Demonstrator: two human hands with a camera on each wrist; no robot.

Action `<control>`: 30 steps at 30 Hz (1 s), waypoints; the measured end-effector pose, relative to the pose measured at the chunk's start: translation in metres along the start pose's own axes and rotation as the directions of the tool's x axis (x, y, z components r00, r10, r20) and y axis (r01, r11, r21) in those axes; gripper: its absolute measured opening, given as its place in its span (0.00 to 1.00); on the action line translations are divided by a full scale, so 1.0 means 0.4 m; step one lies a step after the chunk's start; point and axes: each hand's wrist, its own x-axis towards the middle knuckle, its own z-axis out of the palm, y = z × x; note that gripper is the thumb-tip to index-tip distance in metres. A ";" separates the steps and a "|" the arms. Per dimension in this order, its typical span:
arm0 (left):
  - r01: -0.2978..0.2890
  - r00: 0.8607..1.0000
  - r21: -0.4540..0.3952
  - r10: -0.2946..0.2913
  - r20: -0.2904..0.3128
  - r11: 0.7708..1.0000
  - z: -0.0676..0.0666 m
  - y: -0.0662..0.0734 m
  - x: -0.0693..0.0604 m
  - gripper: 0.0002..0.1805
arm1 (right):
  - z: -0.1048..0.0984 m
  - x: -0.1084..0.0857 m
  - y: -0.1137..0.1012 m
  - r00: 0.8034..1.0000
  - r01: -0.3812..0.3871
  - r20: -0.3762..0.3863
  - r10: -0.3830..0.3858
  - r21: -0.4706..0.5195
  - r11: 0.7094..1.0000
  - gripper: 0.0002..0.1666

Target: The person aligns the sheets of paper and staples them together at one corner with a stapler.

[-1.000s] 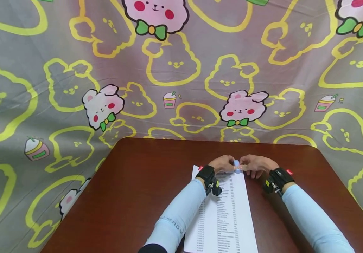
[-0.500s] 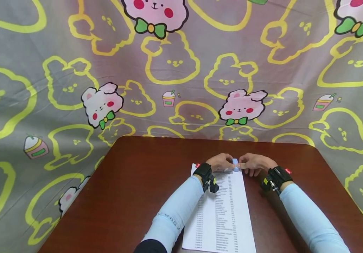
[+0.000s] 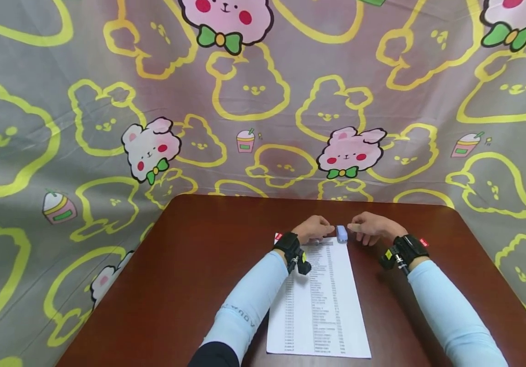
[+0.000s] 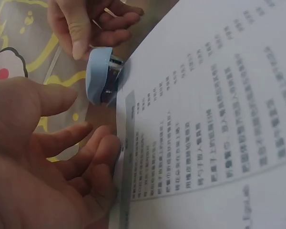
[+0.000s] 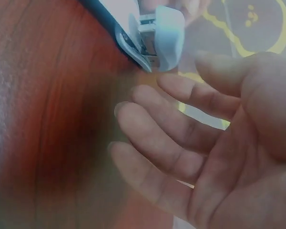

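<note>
A small light-blue stapler [image 3: 342, 234] sits at the top right corner of a printed paper sheet [image 3: 320, 311], straddling its far edge. In the left wrist view the stapler [image 4: 98, 76] has the paper's edge running into its mouth. My left hand [image 3: 312, 229] is just left of the stapler, fingers loosely bent and holding nothing. Its lower fingers lie against the sheet's top edge; whether they press on it I cannot tell. To the stapler's right is my right hand [image 3: 375, 228], apart from it. The right wrist view shows those fingers [image 5: 155, 129] relaxed, with nothing in them.
The brown wooden table [image 3: 208, 265] extends around the sheet on both sides. Behind it and to the sides hangs a grey cloth [image 3: 286, 127] with yellow outlines and cartoon rabbits. Each wrist wears a black strapped camera.
Both hands had their fingers on the stapler. They have let go and drawn apart to either side, leaving it on the paper's edge.
</note>
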 end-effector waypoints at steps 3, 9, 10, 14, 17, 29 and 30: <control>-0.037 0.999 0.039 0.039 -0.035 0.999 -0.012 0.008 -0.007 0.16 | -0.019 -0.008 -0.004 1.000 0.019 -0.007 -0.019 -0.012 1.000 0.16; -0.114 0.986 0.165 0.132 -0.100 0.980 -0.017 0.045 -0.028 0.15 | -0.047 -0.014 -0.020 0.997 0.076 -0.012 -0.077 -0.047 0.996 0.15; -0.122 0.984 0.189 0.144 -0.106 0.974 -0.016 0.051 -0.032 0.15 | -0.050 -0.013 -0.024 0.996 0.086 -0.012 -0.087 -0.059 0.995 0.16; -0.156 0.976 0.288 0.193 -0.103 0.945 -0.010 0.077 -0.048 0.14 | -0.056 -0.008 -0.039 0.995 0.099 -0.015 -0.102 -0.114 0.988 0.20; -0.163 0.973 0.355 0.210 -0.097 0.921 0.000 0.094 -0.056 0.14 | -0.056 -0.003 -0.048 0.994 0.102 -0.019 -0.106 -0.139 0.985 0.22; -0.062 0.977 0.589 0.170 -0.131 0.806 0.077 0.082 -0.049 0.26 | -0.015 0.029 -0.041 0.991 0.127 0.053 -0.122 -0.095 0.987 0.27; -0.053 0.976 0.604 0.169 -0.137 0.795 0.084 0.076 -0.048 0.27 | -0.008 0.032 -0.037 0.990 0.129 0.067 -0.124 -0.089 0.988 0.28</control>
